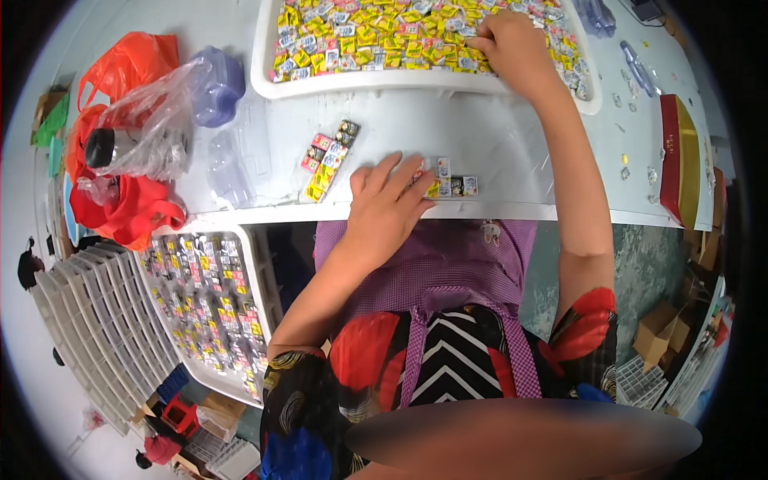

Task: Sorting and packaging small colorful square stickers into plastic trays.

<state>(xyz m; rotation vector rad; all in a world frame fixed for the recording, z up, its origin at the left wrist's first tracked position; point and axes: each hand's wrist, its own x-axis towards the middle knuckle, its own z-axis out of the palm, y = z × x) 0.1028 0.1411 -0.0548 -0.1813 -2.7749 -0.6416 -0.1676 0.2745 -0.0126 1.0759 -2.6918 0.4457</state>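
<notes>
A short row of small packets [450,186] lies at the near edge of the white table [496,140], and the left hand [390,204] rests flat on it — fingers spread and extended, their tips covering the left end of the row, nothing gripped. The rest of the row sticks out just right of those fingertips. To the left of the fingers, near but apart, lies a second cluster of packets [328,160] in a slanted double strip.

The right hand [512,44] reaches far beyond, into a white tray [264,72] heaped with yellow, red and white loose packets [376,36]; its fingers are curled down into the pile at their tips, but whether they pinch one cannot be told.

Well left of the left hand sit clear plastic blister shells [228,164], a clear bag [152,120] and red bags [128,208]. Below the table edge — left of the forearm — another tray of filled blister packs [204,296] stands.
</notes>
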